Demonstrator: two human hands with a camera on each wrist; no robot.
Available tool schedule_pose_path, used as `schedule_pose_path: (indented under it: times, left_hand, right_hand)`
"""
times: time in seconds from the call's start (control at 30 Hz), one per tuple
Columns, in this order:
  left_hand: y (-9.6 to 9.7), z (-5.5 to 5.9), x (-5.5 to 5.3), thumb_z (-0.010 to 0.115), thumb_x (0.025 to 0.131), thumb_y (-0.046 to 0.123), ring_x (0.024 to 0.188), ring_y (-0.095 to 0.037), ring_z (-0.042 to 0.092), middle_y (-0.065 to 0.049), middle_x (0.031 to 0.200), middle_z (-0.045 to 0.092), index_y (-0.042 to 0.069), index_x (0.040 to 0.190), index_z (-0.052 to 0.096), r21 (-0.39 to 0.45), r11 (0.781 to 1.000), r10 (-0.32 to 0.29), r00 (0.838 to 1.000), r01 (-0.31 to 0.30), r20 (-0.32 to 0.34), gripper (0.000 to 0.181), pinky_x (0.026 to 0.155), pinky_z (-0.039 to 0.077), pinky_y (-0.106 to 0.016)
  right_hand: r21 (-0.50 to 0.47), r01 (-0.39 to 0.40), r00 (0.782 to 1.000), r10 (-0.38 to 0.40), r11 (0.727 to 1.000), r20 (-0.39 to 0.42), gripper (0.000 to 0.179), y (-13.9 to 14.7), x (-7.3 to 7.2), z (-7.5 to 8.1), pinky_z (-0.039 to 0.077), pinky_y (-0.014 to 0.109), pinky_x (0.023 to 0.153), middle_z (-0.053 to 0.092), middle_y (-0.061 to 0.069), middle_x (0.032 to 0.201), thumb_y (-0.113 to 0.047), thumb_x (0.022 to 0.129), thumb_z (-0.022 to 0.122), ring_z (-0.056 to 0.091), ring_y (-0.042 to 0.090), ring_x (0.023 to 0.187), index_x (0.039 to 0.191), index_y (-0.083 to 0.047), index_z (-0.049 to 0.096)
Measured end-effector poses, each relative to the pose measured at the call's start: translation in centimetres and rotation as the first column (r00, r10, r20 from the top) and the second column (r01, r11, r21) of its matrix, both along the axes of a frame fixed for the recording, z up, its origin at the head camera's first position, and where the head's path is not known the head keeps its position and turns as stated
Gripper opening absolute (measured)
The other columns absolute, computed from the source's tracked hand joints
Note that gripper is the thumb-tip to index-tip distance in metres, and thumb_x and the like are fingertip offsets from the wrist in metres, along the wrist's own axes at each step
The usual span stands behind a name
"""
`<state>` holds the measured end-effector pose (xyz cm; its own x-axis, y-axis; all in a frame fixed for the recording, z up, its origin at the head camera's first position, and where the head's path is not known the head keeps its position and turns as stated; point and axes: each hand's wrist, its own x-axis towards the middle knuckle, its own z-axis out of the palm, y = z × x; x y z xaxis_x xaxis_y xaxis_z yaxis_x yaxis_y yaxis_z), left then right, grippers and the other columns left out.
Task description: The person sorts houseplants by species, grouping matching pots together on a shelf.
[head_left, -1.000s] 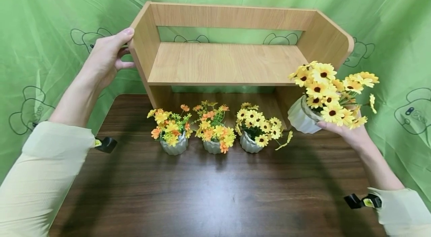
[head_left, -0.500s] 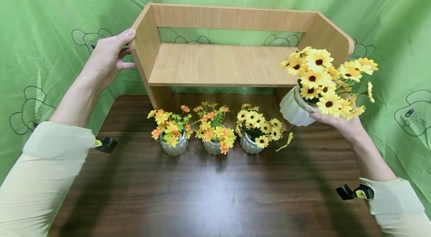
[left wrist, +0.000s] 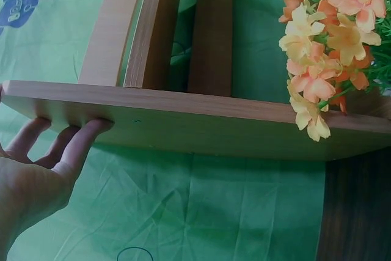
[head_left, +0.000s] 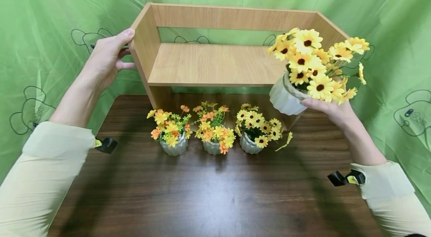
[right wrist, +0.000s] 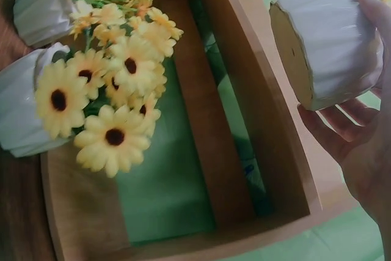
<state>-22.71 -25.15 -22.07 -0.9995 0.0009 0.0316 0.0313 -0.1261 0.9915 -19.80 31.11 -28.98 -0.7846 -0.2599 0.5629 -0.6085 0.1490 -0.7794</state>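
Note:
In the head view my left hand point(head_left: 106, 57) is at the left side panel of a two-tier wooden shelf point(head_left: 215, 63), thumb at the panel's front edge. The left wrist view shows its straight fingers point(left wrist: 76, 145) touching the panel's outer face. My right hand point(head_left: 333, 111) grips a white fluted flowerpot point(head_left: 286, 97) of yellow dark-centred daisies point(head_left: 308, 61), raised and tilted in front of the upper board's right end. Seen in the right wrist view, the held pot point(right wrist: 333, 47) shows its underside, with thumb and fingers around it.
On the brown table point(head_left: 208, 192), before the lower tier, stand three potted flowers: two orange-yellow ones point(head_left: 175, 147) point(head_left: 213, 147) and a yellow daisy pot point(head_left: 250, 144). A green cloth point(head_left: 397, 16) with line drawings hangs behind and at both sides.
My right hand has moved the daisy flowerpot up and to the left, so it now overlaps the shelf's right end. The left hand and the three standing pots have stayed put.

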Motion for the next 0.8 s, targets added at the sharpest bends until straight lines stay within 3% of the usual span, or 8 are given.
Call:
schedule_pose_path:
  times: [0.17, 0.4, 0.8]
  left_hand:
    - [-0.1, 0.0, -0.1, 0.073, 0.096, 0.035, 0.125, -0.020, 0.054, -0.003, 0.147, 0.047, 0.011, 0.144, 0.060, 0.010, 1.000, 0.004, 1.000, -0.004, -0.006, 0.056, 0.074, 0.067, -0.029]
    - [0.1, 0.0, -0.2, 0.073, 0.096, 0.036, 0.126, -0.021, 0.054, -0.003, 0.144, 0.048, 0.010, 0.145, 0.059, 0.000, 1.000, -0.002, 1.000, 0.002, -0.004, 0.057, 0.074, 0.067, -0.028]
    - [0.2, 0.1, -0.3, 0.073, 0.096, 0.035, 0.123, -0.020, 0.056, -0.003, 0.146, 0.049, 0.008, 0.147, 0.056, 0.015, 1.000, 0.002, 1.000, -0.002, -0.009, 0.060, 0.074, 0.068, -0.030]
  right_hand:
    - [-0.022, -0.084, 0.996, 0.083, 0.996, -0.024, 0.090, -1.8, -1.6, 1.2, 0.043, 0.016, 0.117, 0.058, 0.005, 0.146, 0.017, 0.068, 0.080, 0.054, 0.015, 0.135, 0.150, 0.000, 0.045]
    - [-0.047, -0.163, 0.987, 0.163, 0.985, -0.011, 0.074, -4.5, -3.5, 2.4, 0.052, 0.018, 0.107, 0.067, 0.005, 0.129, 0.021, 0.070, 0.075, 0.064, 0.015, 0.117, 0.138, -0.001, 0.057]
    - [0.086, -0.104, 0.992, 0.098, 0.991, 0.077, 0.071, -8.3, -5.0, 4.5, 0.051, 0.017, 0.107, 0.064, 0.003, 0.135, 0.004, 0.078, 0.082, 0.060, 0.016, 0.124, 0.142, -0.009, 0.056]
